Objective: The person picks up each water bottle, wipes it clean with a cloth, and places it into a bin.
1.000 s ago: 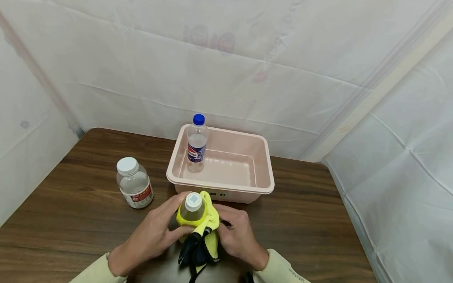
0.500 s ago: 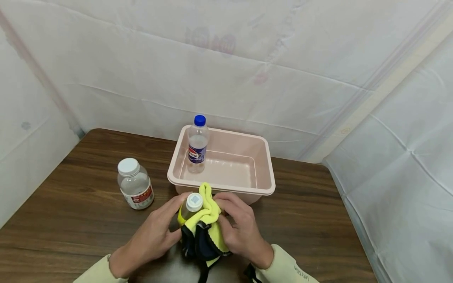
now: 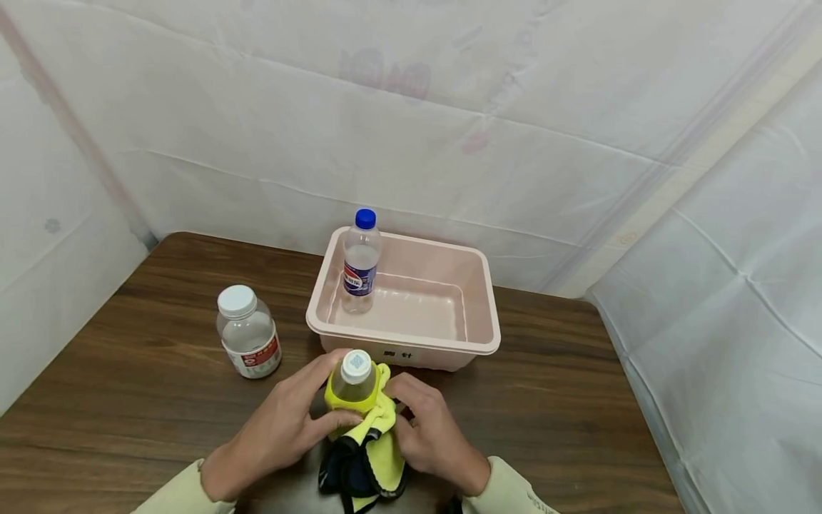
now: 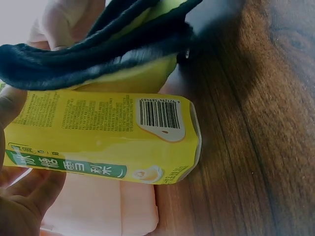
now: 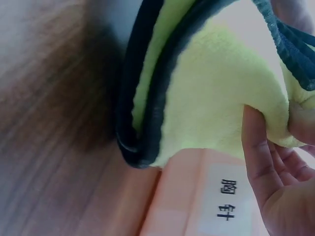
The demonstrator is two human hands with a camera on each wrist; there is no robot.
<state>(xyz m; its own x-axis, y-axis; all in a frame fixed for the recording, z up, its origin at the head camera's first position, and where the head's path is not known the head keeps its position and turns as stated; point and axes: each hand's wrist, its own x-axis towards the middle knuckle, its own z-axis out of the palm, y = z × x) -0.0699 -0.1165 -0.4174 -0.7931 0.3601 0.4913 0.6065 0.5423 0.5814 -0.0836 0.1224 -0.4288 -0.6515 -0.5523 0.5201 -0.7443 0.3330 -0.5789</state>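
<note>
A bottle with a yellow label and white cap (image 3: pixel 355 367) stands in front of the person, near the bin. Its yellow label (image 4: pixel 93 140) with a barcode faces the left wrist camera. The left hand (image 3: pixel 279 425) grips the bottle from the left, thumb in front and fingers behind. On the right side of the bottle, the right hand (image 3: pixel 432 432) pinches a yellow cloth with dark edging (image 3: pixel 387 457). This cloth lies folded against the bottle and hangs down in front. In the right wrist view the fingers (image 5: pixel 258 152) hold the cloth's yellow face.
Behind the hands stands a pale pink bin (image 3: pixel 449 346) with a clear blue-capped bottle (image 3: pixel 361 260) upright in its left part. A wide clear jar with a white lid (image 3: pixel 249 335) is on the wooden table (image 3: pixel 565 400) to the left. White sheeting (image 3: pixel 411 128) encloses the table.
The right hand rose with the cloth along the bottle's right side, then came back down. The left hand stays round the bottle. Bin, jar and blue-capped bottle have not moved.
</note>
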